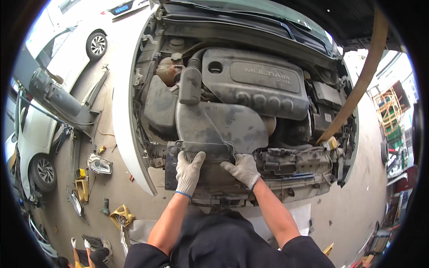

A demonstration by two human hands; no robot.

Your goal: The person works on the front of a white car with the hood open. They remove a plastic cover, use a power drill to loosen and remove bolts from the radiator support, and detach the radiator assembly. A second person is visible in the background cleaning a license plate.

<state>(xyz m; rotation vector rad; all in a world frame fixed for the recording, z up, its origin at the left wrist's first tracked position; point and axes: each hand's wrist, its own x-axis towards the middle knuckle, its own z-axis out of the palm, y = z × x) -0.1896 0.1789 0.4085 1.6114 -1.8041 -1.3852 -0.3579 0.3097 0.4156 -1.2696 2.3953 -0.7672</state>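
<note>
A wide black plastic air intake duct (212, 127) lies over the front left part of the open engine bay. Both of my hands wear pale knitted gloves. At the duct's front left edge, my left hand (188, 172) is closed on it, thumb pointing inward. My right hand (243, 171) grips the same edge farther right, its fingertips partly hidden. Below the duct, between my hands, sits a dark front panel (210, 172). Behind the duct is the dusty engine cover (259, 82), and a ribbed hose (195, 61) runs along its left side.
A brown prop (357, 89) slants into the bay's right side, near the battery (322, 118). The white fender (127, 98) borders the left. A headlight (99, 164), yellow parts (121, 216) and a drill (106, 206) lie on the floor. Another person (91, 254) crouches lower left.
</note>
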